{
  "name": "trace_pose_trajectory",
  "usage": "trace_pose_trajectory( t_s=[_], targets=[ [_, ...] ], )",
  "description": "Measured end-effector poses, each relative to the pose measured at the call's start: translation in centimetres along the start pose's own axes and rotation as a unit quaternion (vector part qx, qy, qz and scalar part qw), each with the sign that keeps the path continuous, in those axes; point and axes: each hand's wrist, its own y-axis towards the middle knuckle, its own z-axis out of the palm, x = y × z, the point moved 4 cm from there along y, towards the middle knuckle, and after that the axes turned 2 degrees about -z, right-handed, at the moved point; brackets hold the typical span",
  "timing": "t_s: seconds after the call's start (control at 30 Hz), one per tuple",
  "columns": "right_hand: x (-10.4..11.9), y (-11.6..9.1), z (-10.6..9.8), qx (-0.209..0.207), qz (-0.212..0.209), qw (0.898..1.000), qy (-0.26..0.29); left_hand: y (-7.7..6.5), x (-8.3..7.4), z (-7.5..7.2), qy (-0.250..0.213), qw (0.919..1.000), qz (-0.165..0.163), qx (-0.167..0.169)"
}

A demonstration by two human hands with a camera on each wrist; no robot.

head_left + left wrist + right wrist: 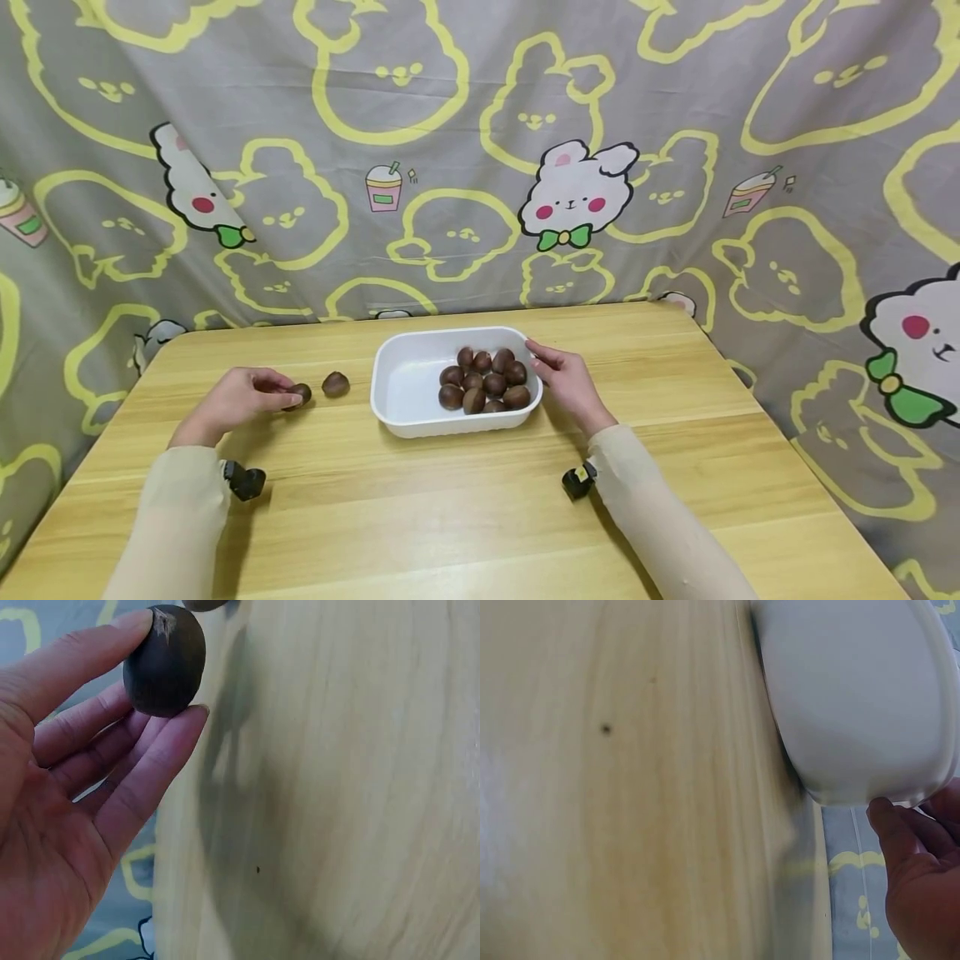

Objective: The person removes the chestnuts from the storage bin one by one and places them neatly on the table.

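Note:
Between thumb and fingertips, my left hand (238, 400) pinches a dark brown chestnut (165, 664) with a pale, rough patch. This chestnut appears over the left part of the table in the head view. Just right of it, a second chestnut (336, 384) lies on the wood. A white plastic tray (408, 427) stands near the middle, with several chestnuts (494, 384) grouped in its right half. My right hand (572, 387) holds the tray's right end, its fingers and thumb at the rim. The right wrist view shows a thumb (885, 817) against the tray's outer wall.
The light wooden table (390, 525) extends around the tray. Behind it and along the sides hangs a grey cloth (465, 125) printed with yellow outlines and white rabbits. Small black wrist cameras (244, 482) sit by both sleeves, low over the table.

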Motion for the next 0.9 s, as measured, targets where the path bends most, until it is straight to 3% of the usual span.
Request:
trace_pose_trajectory(
  t_s=[0.3, 0.67, 0.9],
  targets=[
    [-0.14, 0.17, 0.06, 0.000, 0.000, 1.000, 0.004, 0.17, 1.06, 0.39, 0.023, 0.9994, -0.024, 0.006],
    [-0.10, 0.12, -0.26, 0.004, 0.004, 1.000, 0.008, 0.21, 0.21, 0.53, 0.009, 0.9995, -0.022, 0.022],
    [-0.21, 0.22, -0.12, 0.006, 0.006, 1.000, 0.011, -0.15, 0.11, 0.01, 0.049, 0.9985, -0.015, -0.020]
  ],
)
